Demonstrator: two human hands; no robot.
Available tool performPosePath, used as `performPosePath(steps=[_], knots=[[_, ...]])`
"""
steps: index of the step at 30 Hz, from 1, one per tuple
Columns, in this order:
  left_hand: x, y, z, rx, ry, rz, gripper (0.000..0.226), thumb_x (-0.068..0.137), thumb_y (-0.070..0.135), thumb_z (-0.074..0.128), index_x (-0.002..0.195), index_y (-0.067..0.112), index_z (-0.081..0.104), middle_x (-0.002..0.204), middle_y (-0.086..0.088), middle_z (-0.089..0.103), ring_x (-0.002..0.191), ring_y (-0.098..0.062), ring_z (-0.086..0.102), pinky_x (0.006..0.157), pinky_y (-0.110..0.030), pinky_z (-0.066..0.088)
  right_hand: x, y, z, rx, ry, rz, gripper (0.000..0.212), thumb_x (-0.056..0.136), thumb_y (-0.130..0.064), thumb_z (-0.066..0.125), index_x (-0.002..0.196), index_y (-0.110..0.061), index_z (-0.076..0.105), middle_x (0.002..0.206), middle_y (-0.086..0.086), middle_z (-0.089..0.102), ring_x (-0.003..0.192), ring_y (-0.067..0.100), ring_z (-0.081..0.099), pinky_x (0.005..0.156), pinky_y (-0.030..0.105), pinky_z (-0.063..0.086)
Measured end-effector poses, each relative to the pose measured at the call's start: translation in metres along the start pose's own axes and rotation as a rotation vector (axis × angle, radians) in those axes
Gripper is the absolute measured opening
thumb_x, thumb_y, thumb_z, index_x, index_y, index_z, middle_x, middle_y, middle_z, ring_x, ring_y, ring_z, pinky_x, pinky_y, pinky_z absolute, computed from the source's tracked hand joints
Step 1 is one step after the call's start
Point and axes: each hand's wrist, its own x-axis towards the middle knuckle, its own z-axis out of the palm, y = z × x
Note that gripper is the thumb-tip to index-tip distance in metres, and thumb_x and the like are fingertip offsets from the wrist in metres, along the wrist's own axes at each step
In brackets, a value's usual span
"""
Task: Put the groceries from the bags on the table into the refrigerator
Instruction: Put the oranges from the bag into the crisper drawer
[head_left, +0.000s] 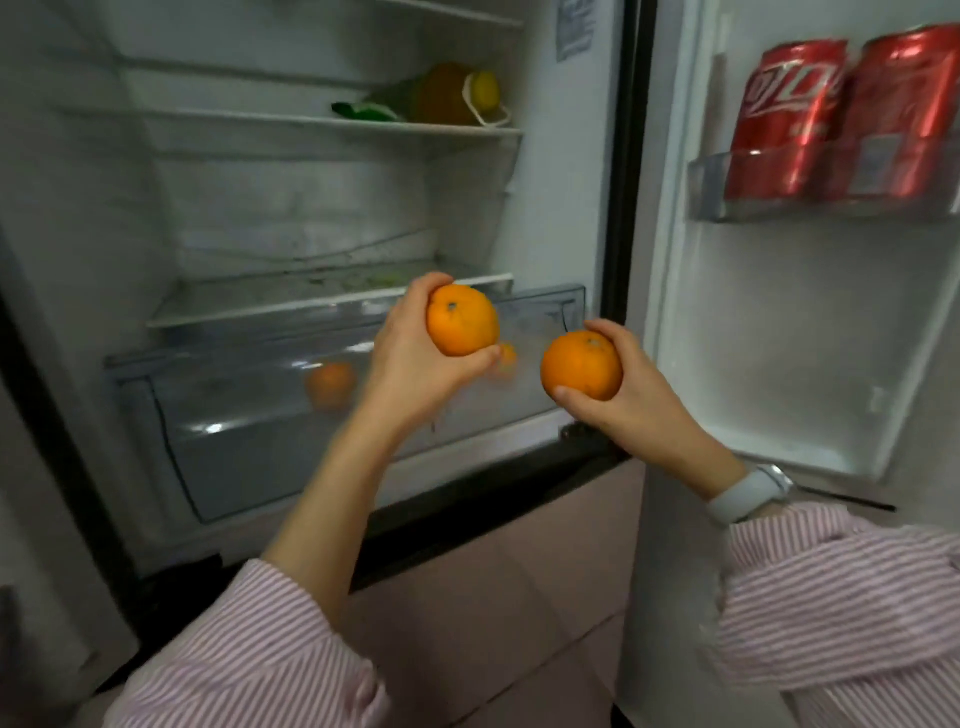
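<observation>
Both hands up in front of the open fridge (571, 171), one orange each. Left hand (415, 358) grips an orange (461, 320), fingers curled round it top & bottom, held just over the clear drawer (249, 415) at the fridge bottom. Right hand (631, 384) grips a second orange (581, 366), thumb under, fingers over the top, near the drawer's right end by the door hinge. The two oranges are close but not touching. Inside the drawer: another orange (330, 385) seen thru the plastic, plus a bit of orange behind the left hand, can't tell what exactly. Upper shelf (260, 120) has a bottle w/ yellow cap (457, 93) lying on its side. Door rack (717, 182) holds two red cans (784, 119). White watch (748, 493) on right wrist; striped pink sleeves (270, 649).
</observation>
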Motion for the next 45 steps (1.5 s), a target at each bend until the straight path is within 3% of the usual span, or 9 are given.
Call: performPosePath(steps=[4,9,20,26,31,33,35,37,45], knots=[[0.096,-0.014,-0.016,0.099,0.007,-0.053,0.084,0.045,0.053,0.072,0.121,0.032,0.043,0.120,-0.005,0.051,0.103,-0.021,0.055,0.090,-0.038,0.048,0.110,-0.002,-0.006,0.006,-0.066,-0.138,0.078,0.078,-0.027,0.070,0.140,-0.025,0.024,0.141,0.002,0.031,0.112,0.011,0.039,0.090,0.027,0.036],[0.161,-0.049,-0.036,0.339,-0.333,-0.152,0.066,0.064,0.026,0.083,0.116,0.028,0.043,0.115,-0.002,0.051,0.100,-0.017,0.054,0.080,-0.029,0.045,0.213,-0.010,0.012,-0.025,-0.214,-0.140,0.077,0.079,-0.025,0.069,0.140,-0.018,0.024,0.136,0.006,0.037,0.107,0.015,0.044,0.077,0.020,0.040],[0.184,-0.142,-0.011,0.513,-0.989,-0.271,0.060,0.057,0.036,0.078,0.107,0.033,0.045,0.111,0.004,0.057,0.098,-0.013,0.057,0.085,-0.028,0.049,0.307,0.025,0.091,-0.741,-1.111,-0.025,0.050,0.077,-0.035,0.069,0.119,-0.018,0.047,0.106,-0.003,0.055,0.098,0.015,0.054,0.084,0.029,0.048],[0.161,-0.177,-0.031,0.569,-1.119,-0.248,0.053,0.065,0.049,0.070,0.108,0.029,0.046,0.095,0.016,0.057,0.077,0.000,0.053,0.066,-0.007,0.037,0.317,0.061,0.151,-0.612,-1.587,0.199,0.023,0.077,-0.016,0.071,0.095,-0.018,0.057,0.079,-0.005,0.060,0.070,0.007,0.057,0.072,0.027,0.049],[0.142,-0.203,-0.033,0.879,-1.015,-0.048,0.075,0.055,0.078,0.039,0.115,0.035,0.042,0.106,0.008,0.059,0.098,-0.009,0.052,0.089,-0.025,0.022,0.379,0.304,0.310,-0.711,-1.404,-0.271,0.063,0.038,-0.063,0.077,0.097,-0.058,0.057,0.081,-0.015,0.068,0.061,0.011,0.066,0.046,0.037,0.055],[0.141,-0.209,-0.035,0.887,-0.926,-0.052,0.080,0.050,0.081,0.037,0.115,0.034,0.040,0.106,0.009,0.056,0.099,-0.009,0.049,0.094,-0.027,0.022,0.363,0.241,0.257,-0.768,-1.359,-0.398,0.055,0.048,-0.054,0.075,0.099,-0.047,0.056,0.078,-0.014,0.060,0.064,0.008,0.062,0.050,0.029,0.052],[0.141,-0.213,-0.037,0.876,-0.874,-0.101,0.086,0.044,0.084,0.032,0.114,0.035,0.037,0.106,0.010,0.053,0.098,-0.006,0.046,0.098,-0.029,0.020,0.325,0.086,0.184,-0.707,-1.409,-0.217,0.054,0.064,-0.039,0.076,0.107,-0.030,0.045,0.081,-0.012,0.049,0.077,0.013,0.053,0.061,0.025,0.044],[0.141,-0.214,-0.038,0.874,-0.841,-0.131,0.087,0.045,0.086,0.033,0.115,0.035,0.036,0.109,0.010,0.052,0.102,-0.007,0.045,0.098,-0.029,0.018,0.305,0.047,0.145,-0.697,-1.385,-0.278,0.060,0.072,-0.034,0.074,0.118,-0.022,0.038,0.097,-0.004,0.049,0.087,0.016,0.050,0.068,0.026,0.043],[0.141,-0.200,-0.028,0.965,-0.915,-0.112,0.072,0.066,0.072,0.057,0.115,0.025,0.033,0.119,0.003,0.050,0.107,-0.015,0.046,0.092,-0.035,0.022,0.302,0.053,0.171,-0.758,-1.313,-0.357,0.067,0.067,-0.033,0.079,0.118,-0.022,0.037,0.106,-0.005,0.042,0.099,0.017,0.047,0.080,0.027,0.041]])
